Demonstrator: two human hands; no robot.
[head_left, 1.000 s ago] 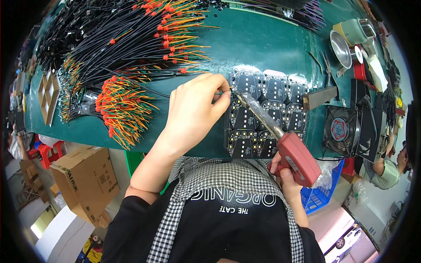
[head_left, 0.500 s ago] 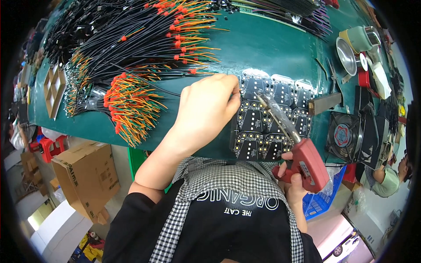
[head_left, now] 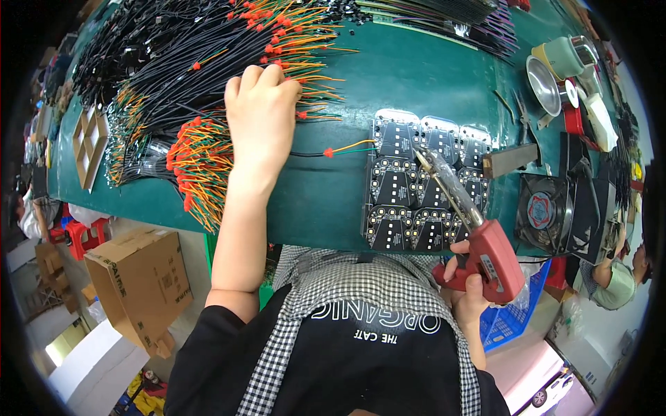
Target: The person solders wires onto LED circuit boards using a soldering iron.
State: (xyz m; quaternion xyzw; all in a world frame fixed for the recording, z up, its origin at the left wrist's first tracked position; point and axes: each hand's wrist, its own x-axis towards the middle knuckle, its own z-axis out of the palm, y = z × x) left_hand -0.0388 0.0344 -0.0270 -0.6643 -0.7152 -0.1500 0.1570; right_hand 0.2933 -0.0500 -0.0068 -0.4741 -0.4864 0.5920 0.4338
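Head view is showing me the left hand (head_left: 263,114) hovering or resting over the wire bundle (head_left: 184,59), having left the circuit boards (head_left: 399,188); its fingers are curling inward, but I cannot tell whether they are gripping anything. One black wire (head_left: 310,154) is now lying free, its orange and green ends reaching the boards' left side, toward the far corner, so I am judging that joint probably made. My right hand (head_left: 470,298) is wrapping the soldering gun (head_left: 489,260), angling its tip over the boards, which are lying along the workbench's (head_left: 312,215) near edge.
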